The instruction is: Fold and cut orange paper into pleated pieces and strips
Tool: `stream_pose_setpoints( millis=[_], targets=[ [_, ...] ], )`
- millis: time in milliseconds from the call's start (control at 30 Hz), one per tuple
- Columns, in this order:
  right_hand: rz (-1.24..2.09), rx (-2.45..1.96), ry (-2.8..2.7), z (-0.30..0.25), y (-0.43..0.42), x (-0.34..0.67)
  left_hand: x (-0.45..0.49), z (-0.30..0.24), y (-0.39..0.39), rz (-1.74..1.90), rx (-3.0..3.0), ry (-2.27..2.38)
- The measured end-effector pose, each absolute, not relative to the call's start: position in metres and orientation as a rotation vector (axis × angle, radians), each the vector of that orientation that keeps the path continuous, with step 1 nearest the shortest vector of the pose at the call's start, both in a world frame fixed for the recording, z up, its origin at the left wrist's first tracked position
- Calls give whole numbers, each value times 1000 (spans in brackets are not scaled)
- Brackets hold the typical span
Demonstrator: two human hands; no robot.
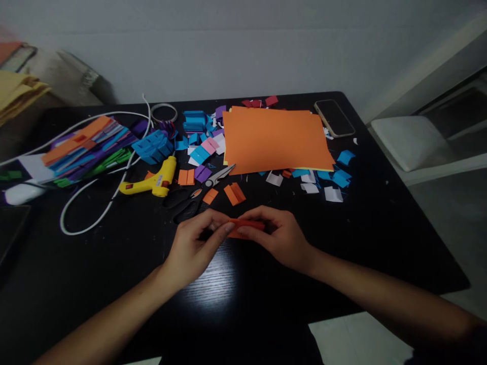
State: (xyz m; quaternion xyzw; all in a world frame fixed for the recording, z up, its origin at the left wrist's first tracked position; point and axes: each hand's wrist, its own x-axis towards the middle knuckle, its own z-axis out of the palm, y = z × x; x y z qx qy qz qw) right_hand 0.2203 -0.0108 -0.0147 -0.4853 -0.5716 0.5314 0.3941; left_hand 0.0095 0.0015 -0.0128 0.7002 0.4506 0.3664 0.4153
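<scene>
Together, both hands (284,238) pinch a folded orange paper piece (235,232) near the scissors (208,184).

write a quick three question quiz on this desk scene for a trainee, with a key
1. What do the left hand and right hand hold together?
2. True or false: the phone lies to the right of the big orange sheet.
3. What colour is the glue gun? a) green b) yellow c) purple

Key: 1. a piece of orange paper; 2. true; 3. b
</scene>
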Motion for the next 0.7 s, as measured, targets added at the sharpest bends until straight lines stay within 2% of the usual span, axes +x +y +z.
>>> stream_pose_setpoints(
  millis=[700],
  targets=[
    [1368, -1222, -1221, -14, -10, 218, 9, -10, 3, 882, 1799, 1131]
  ],
)
